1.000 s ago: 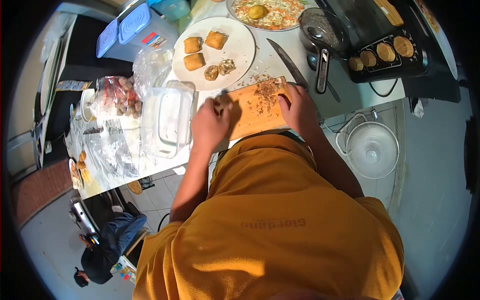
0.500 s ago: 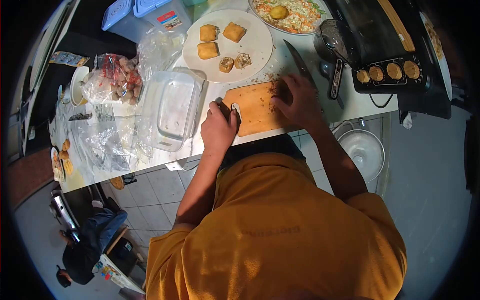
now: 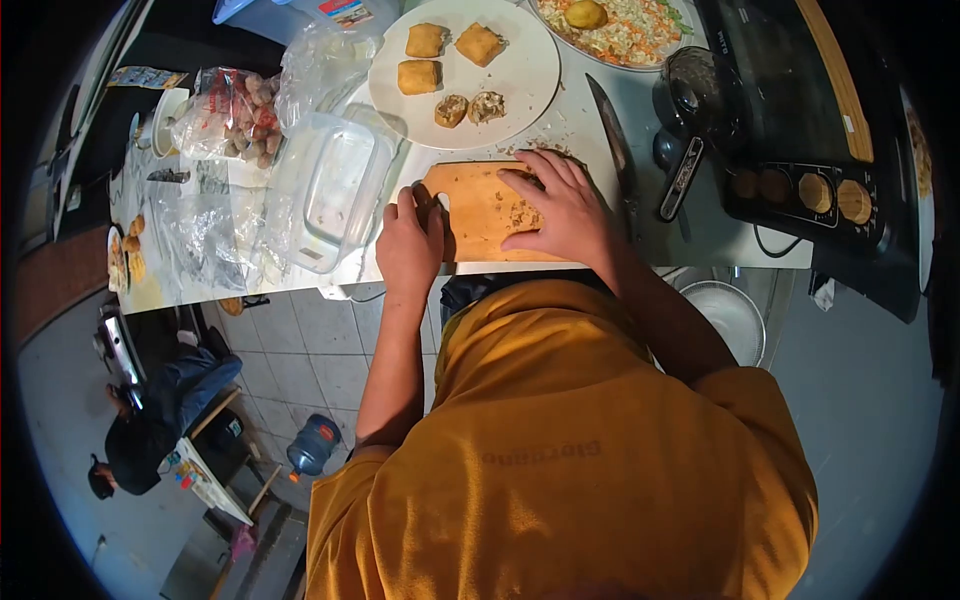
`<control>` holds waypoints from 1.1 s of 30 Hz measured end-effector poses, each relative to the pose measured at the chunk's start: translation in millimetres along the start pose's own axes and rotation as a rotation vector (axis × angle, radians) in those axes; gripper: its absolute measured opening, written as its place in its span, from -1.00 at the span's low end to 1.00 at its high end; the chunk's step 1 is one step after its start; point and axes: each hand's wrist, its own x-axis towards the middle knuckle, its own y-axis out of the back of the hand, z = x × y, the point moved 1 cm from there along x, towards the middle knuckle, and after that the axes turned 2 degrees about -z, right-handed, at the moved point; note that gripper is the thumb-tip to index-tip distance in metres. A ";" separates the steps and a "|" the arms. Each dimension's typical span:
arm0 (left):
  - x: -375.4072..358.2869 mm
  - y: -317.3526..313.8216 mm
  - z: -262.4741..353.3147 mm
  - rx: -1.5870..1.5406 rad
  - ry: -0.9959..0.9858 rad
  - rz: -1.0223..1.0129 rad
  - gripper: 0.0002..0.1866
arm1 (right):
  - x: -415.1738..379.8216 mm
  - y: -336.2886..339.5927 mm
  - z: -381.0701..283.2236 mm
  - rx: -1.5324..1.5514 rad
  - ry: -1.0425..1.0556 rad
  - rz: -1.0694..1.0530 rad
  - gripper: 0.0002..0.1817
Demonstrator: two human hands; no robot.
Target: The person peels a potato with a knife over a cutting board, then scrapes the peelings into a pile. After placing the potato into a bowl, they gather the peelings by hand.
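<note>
A wooden cutting board (image 3: 475, 215) with brown crumbs lies at the counter's front edge. My left hand (image 3: 410, 240) grips its left end by the handle hole, fingers closed. Over the right part of the board, my right hand (image 3: 565, 210) is spread, its fingers apart and nothing held in them. Behind the board stands a white plate (image 3: 400, 120) with several golden fried squares (image 3: 480, 44), one of them cut into two pieces (image 3: 486, 106) with the filling showing. A knife (image 3: 612, 130) lies to the right of the plate, beyond my right hand.
To the left are a clear plastic container (image 3: 345, 185), plastic bags and a bag of round brown items (image 3: 250, 125). Shredded vegetables (image 3: 625, 30), a black strainer (image 3: 695, 95) and an oven (image 3: 790, 110) are at the right. Another person (image 3: 145, 435) sits at lower left.
The view has shifted. My right hand has moved toward the left over the board and spread its fingers more. My left hand still holds the board's left end.
</note>
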 end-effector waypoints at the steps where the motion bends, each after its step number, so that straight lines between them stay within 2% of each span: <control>1: -0.2 -1.5 -2.3 -0.018 -0.022 0.021 -0.54 | 0.8 -3.0 4.7 0.000 0.006 -0.016 -0.19; 3: -0.6 -3.1 -4.7 -0.055 -0.071 0.076 -0.57 | 4.3 -6.2 11.8 0.000 0.016 -0.038 -0.26; 5: 0.1 -5.5 -7.8 -0.052 -0.071 0.083 -0.56 | 10.0 -8.7 15.9 0.051 0.037 0.011 -0.45; 6: 0.2 -5.0 -7.9 -0.050 -0.079 0.091 -0.56 | 12.0 -11.5 20.1 0.050 0.039 0.013 -0.45; 8: -0.9 -3.2 -6.8 -0.051 -0.067 0.089 -0.57 | 15.7 -19.3 26.7 0.057 0.087 0.164 -0.57; 11: -3.0 -1.7 -7.8 -0.067 -0.102 0.103 -0.58 | 16.8 -23.7 29.3 0.073 0.066 0.262 -0.66; 18: -3.3 -5.8 -16.5 -0.060 -0.118 0.098 -0.58 | 19.0 -21.2 30.7 0.011 0.098 0.338 -0.79; 20: -2.1 -5.2 -16.3 -0.065 -0.119 0.088 -0.57 | 21.2 -14.3 30.7 -0.092 0.091 0.306 -0.84; 29: -1.0 -2.8 -14.9 -0.037 -0.116 0.071 -0.53 | 33.3 -29.2 52.5 -0.260 -0.063 0.336 -0.71; 32: -2.3 -5.1 -12.8 -0.049 -0.167 0.128 -0.48 | 36.4 -19.9 56.2 -0.158 -0.164 0.392 -0.67; 33: -1.7 -4.9 -9.9 -0.064 -0.257 0.229 -0.46 | 38.1 -17.4 54.8 -0.157 -0.165 0.393 -0.67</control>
